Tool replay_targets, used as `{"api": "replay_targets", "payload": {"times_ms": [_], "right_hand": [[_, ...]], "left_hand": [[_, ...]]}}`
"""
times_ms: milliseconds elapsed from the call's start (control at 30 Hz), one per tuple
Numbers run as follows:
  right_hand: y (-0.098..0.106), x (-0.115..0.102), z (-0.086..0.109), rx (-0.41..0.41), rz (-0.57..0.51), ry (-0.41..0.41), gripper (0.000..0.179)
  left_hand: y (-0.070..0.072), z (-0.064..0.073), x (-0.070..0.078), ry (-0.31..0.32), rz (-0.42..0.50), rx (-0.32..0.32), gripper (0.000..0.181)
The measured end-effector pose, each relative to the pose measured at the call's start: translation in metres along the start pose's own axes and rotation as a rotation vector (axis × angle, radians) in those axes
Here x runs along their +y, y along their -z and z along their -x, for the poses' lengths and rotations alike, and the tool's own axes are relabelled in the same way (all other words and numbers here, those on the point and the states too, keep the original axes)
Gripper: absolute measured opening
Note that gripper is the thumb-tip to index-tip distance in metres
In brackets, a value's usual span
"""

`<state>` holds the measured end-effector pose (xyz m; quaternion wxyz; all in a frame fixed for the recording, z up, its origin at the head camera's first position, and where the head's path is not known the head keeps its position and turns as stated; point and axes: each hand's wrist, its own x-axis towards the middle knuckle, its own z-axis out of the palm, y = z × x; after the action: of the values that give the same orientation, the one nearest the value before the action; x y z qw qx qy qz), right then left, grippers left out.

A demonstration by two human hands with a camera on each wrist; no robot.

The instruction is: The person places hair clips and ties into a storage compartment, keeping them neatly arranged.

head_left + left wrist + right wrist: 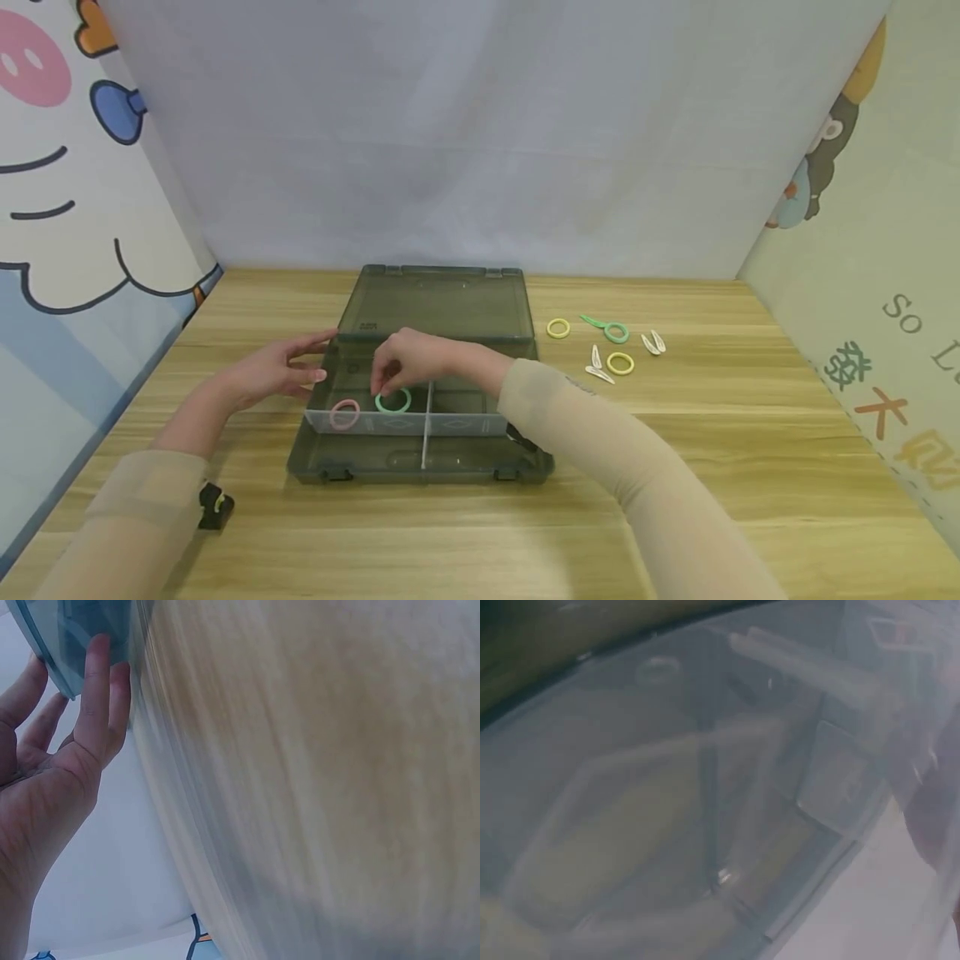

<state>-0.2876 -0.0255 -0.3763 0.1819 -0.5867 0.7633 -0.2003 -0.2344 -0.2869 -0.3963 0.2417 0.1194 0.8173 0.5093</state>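
right hand (pixel 408 362) pinches a green ring (pixel 393 412)
left hand (pixel 273 372), fingers extended, touches the box (pixel 390 473) to its right

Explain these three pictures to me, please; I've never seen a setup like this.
There is no robot here, only a person's two bare hands. The wide picture comes from a camera on the head; the other two come from cameras on each wrist, and the right-wrist one is blurry.

On the wood-grain table lies an open, grey see-through plastic box. The left hand touches its side. The right hand pinches a round mint-green ring inside it, near a round pink ring. On the table, off to the right, are two yellow rings, a green ring with a green clip touching it, and slim white clips.
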Motion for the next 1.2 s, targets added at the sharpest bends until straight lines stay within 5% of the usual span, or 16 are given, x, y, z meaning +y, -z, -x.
{"api": "replay_targets", "payload": {"times_ms": [267,833,1200], "right_hand": [[-0.011,0.002,-0.01,-0.007,-0.038,-0.045,0.007],[-0.024,-0.003,-0.022,-0.031,0.061,-0.188,0.005],[-0.019,-0.005,-0.016,0.012,-0.038,-0.116,0.011]], "left_hand": [[0.0,0.001,0.0,-0.003,0.003,0.001,0.075],[0.001,-0.001,-0.003,-0.008,0.006,-0.002,0.073],[0.001,0.0,-0.002,-0.008,0.007,-0.003,0.073]]}}
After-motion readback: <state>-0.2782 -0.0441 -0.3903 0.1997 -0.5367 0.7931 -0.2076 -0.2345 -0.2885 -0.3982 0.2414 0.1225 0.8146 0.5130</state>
